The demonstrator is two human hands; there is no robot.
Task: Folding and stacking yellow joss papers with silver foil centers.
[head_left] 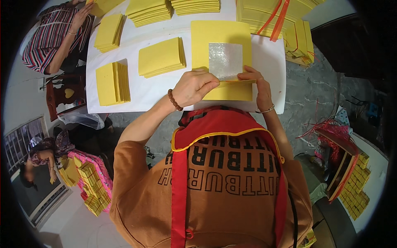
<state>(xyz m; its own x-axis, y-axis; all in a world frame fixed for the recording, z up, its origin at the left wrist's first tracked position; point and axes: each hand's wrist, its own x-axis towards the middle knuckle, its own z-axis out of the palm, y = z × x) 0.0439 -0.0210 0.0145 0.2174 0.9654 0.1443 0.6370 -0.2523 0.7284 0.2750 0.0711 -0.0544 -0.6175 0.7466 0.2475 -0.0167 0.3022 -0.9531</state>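
Note:
A yellow sheet of paper [200, 41] with a silver foil square [225, 60] lies in front of me on the table. Its near part is raised in a narrow fold between my hands. At the left end of the fold, my left hand [196, 87] pinches the paper between thumb and fingers. My right hand [260, 89] grips the other end, its fingers bent over the edge near the foil. What lies beneath the sheet is hard to make out.
Several yellow paper stacks [161, 58] stand on the white table [165, 103]. Red ties [275, 20] cross a large yellow pile [258, 14] at the far right. Someone in a striped top [58, 37] works at far left. Yellow bundles [91, 182] fill a pink container lower left.

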